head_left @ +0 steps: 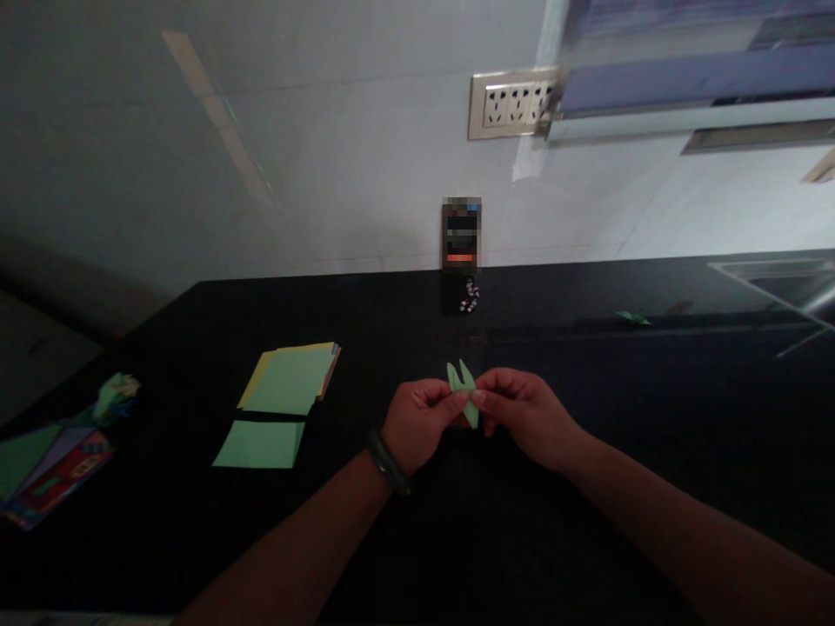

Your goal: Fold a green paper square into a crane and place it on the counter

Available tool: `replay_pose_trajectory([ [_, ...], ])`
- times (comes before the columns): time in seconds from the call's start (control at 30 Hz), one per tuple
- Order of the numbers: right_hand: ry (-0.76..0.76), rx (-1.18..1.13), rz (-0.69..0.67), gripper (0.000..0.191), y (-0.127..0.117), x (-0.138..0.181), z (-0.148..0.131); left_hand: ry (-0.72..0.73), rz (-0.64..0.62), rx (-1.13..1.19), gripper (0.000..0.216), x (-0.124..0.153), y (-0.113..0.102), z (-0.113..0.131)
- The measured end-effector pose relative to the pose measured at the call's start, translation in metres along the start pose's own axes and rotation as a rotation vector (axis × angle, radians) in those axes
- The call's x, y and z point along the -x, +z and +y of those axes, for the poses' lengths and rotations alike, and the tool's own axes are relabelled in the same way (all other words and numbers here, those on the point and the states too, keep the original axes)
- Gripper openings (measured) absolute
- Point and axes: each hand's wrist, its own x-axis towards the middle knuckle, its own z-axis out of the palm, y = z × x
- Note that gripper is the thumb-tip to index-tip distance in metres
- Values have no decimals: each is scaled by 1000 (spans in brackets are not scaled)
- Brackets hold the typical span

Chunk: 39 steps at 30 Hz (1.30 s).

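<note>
A small piece of folded green paper is pinched between both hands above the black counter. Two narrow points stick up from its top, and its lower end tapers downward. My left hand, with a dark bracelet at the wrist, grips it from the left, thumb in front. From the right, my right hand presses its thumb and fingers on the same paper. The thumb tips nearly meet in the middle. Fingers behind the paper are partly hidden.
Left of my hands lie a stack of coloured paper and a single green sheet. A colourful packet is at far left. A phone with a beaded strap leans on the wall. Further right sits a small green folded piece.
</note>
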Motion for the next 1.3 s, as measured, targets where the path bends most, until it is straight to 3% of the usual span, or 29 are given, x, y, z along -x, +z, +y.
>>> replay_pose_trajectory([
  [0.2,-24,109,90,15,0,1,2,-13,65,86,18,-5,-1,-7],
  [0.57,-49,184,131,10,1,-1,4,-2,168,68,18,-6,-1,-7],
  [0.8,-141,258,121,7,2,0,11,116,103,-293,19,-2,0,-7],
  [1.07,-278,460,126,12,-2,1,9,160,181,-360,16,0,1,-4],
  [1.3,-336,571,66,18,-3,3,4,189,143,-436,16,-1,-2,-5],
])
